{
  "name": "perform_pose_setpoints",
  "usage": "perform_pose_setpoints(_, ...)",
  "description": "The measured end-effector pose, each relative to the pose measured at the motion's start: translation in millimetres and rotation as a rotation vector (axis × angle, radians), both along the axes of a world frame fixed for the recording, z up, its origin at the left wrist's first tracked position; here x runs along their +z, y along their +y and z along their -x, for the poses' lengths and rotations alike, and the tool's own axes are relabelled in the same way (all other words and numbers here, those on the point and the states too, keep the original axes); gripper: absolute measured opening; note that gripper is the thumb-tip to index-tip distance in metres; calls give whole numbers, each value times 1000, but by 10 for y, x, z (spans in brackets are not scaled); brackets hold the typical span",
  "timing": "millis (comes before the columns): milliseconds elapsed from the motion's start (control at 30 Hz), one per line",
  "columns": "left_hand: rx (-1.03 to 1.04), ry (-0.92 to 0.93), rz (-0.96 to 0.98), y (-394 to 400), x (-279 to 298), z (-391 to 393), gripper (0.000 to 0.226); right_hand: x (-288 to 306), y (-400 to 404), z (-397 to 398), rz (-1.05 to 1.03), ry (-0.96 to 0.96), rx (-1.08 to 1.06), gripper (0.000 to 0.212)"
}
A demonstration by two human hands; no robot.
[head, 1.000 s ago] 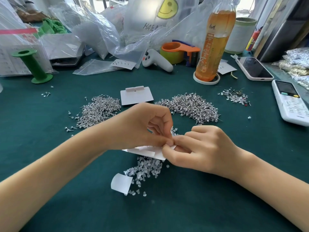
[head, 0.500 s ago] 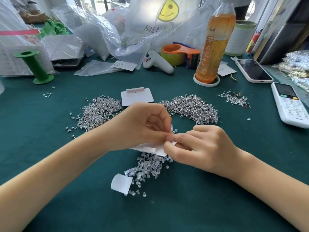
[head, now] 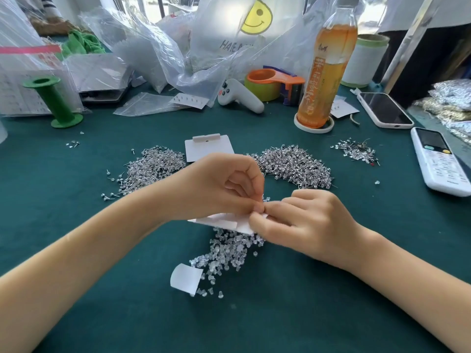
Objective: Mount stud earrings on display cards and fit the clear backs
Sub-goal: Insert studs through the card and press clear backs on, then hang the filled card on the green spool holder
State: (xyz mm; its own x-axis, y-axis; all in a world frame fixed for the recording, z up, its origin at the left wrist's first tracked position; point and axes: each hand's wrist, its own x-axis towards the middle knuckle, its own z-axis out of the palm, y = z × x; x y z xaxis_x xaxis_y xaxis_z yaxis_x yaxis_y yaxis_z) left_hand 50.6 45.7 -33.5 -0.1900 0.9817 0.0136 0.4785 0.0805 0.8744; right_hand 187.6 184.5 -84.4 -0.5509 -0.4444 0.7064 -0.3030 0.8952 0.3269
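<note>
My left hand (head: 219, 187) holds a white display card (head: 224, 221) at table centre, thumb and fingers curled over its right edge. My right hand (head: 303, 220) meets it there, fingertips pinching at the card's corner; what they pinch is too small to see. Under the card lies a pile of clear backs (head: 229, 250). Two heaps of silver stud earrings lie beyond, one to the left (head: 153, 166) and one to the right (head: 295, 165). A spare blank card (head: 207, 149) lies flat between them.
A small curled white paper (head: 184, 277) lies by the clear backs. A tea bottle (head: 325, 64), tape dispenser (head: 272, 84), white controller (head: 239, 96), green spool (head: 54, 103) and plastic bags line the back. A phone (head: 384, 109) and remote (head: 442, 161) lie right, near a smaller stud heap (head: 355, 150).
Both hands stay joined at the card's right corner with only slight finger shifts. The view has drifted a little; nothing on the table has moved.
</note>
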Motion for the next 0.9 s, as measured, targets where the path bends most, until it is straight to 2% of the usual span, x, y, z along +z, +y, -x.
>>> perform_pose_setpoints(100, 148, -98, -98, 6, 42, 77, 18, 26, 56, 18, 277, -93, -11, 15)
perform_pose_setpoints(200, 327, -82, -167, -34, 73, 260, 29, 26, 103, 10, 788, -270, -59, 16)
perform_pose_setpoints(267, 373, -72, -152, -89, 53, 362, 32, 21, 139, 1, 1071, -368, -48, 17)
perform_pose_setpoints(400, 356, -67, -127, -149, 0, 405, 32, 75, 133, 21, 1321, -435, 15, 16)
perform_pose_setpoints(633, 351, -180, -200, -325, 65, 436, 8, 235, 153, 254, 1417, -505, -12, 14)
perform_pose_setpoints(767, 580, -55, -271, -549, 116, 571, 9, 449, 115, 785, 1291, -630, -28, 18)
perform_pose_setpoints(900, 897, 169, -271, -794, 120, 885, 13, 648, -112, 1588, 1008, -666, -94, 27)
